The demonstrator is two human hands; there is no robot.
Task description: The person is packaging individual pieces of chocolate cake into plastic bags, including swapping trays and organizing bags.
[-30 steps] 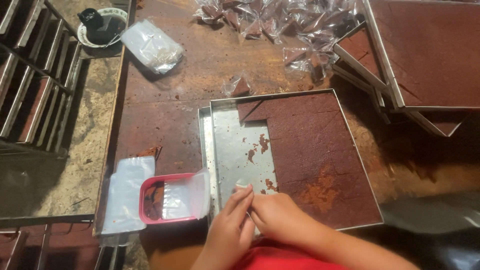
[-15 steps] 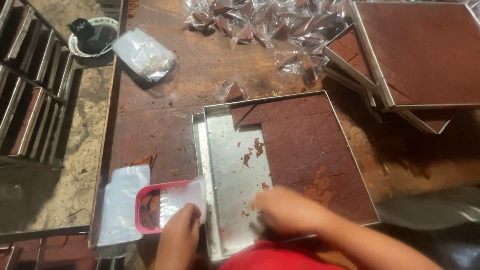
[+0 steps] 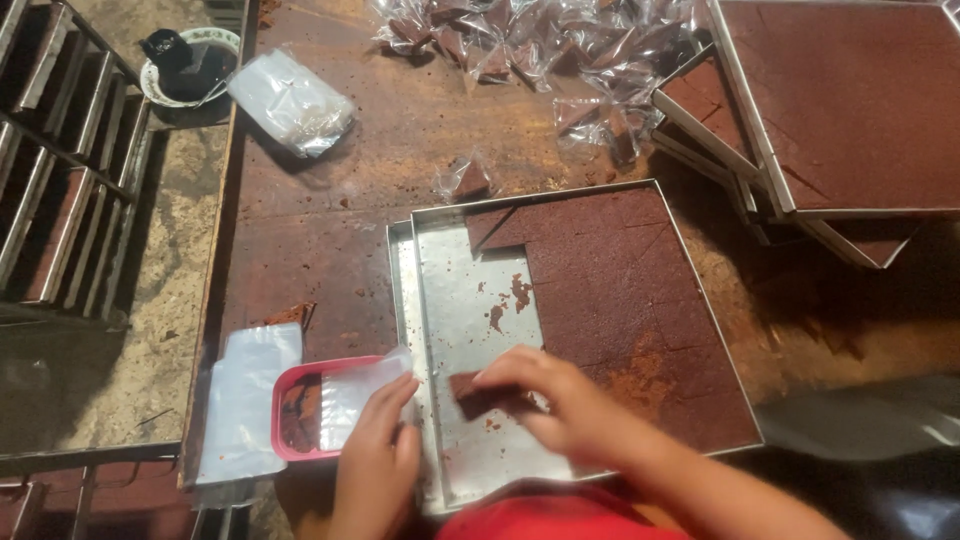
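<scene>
A square metal tray (image 3: 432,300) sits before me, its right part filled with a slab of brown cake (image 3: 620,290) cut into pieces and its left part bare with crumbs. My right hand (image 3: 560,400) grips one cut cake piece (image 3: 472,392) over the tray's bare near corner. My left hand (image 3: 385,440) rests on a clear plastic bag (image 3: 362,392) lying across a small pink tray (image 3: 288,412) left of the metal tray.
A stack of clear bags (image 3: 245,400) lies at the table's left edge. Wrapped cake pieces (image 3: 540,50) pile up at the back, one wrapped piece (image 3: 465,180) sits nearer. More cake trays (image 3: 850,110) stack at the right. A bowl (image 3: 185,65) and a metal rack (image 3: 60,170) stand left.
My left hand moved left from the metal tray onto the bag over the pink tray. My right hand shifted a little and now holds a cake piece.
</scene>
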